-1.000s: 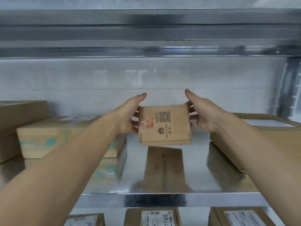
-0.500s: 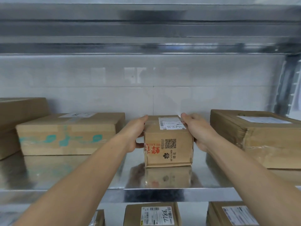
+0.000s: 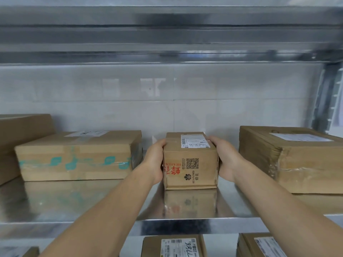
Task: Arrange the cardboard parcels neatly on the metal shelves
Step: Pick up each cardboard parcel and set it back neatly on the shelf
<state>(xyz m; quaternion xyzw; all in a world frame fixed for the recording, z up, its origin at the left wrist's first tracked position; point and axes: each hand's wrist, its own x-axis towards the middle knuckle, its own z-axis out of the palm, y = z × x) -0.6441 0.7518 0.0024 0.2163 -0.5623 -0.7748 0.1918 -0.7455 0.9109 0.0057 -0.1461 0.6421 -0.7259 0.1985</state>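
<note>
**Fig.** Head view into one bay of a metal shelf [image 3: 92, 201]. The deck is bright sheet steel, glossy enough to mirror the boxes on it, and its front lip runs across the lower frame. The underside of the upper shelf [image 3: 167, 34] spans the top, blurred. Behind is a pale tiled wall [image 3: 111, 101] w/ faint reflections. At far right a slotted upright post [image 3: 326, 97] rises beside the wall.

**On the deck, L to R:**
- plain brown parcel [image 3: 18, 130], cut by the left edge
- wide teal-taped parcel [image 3: 74, 156], white label on top
- small parcel [image 3: 189, 164], at centre
- large flat parcel [image 3: 289, 160], wrinkled clear tape

The small parcel sits flat on the deck, apart from both neighbours and set back from the front lip. Its top carries a shipping label [image 3: 194, 140]. Its front face shows a QR code [image 3: 192, 163], a flower logo and red print, all turned sideways.

**Lower level:** lower centre parcel [image 3: 174, 245] and lower right parcel [image 3: 259, 245], both labelled.

**Hands:** both forearms reach in from the bottom corners. The left hand [image 3: 156, 160] grips the small parcel's left side, fingers curled over the top-left edge. The right hand [image 3: 224, 158] grips the right side likewise, fingers over the top-right edge by the label.
</note>
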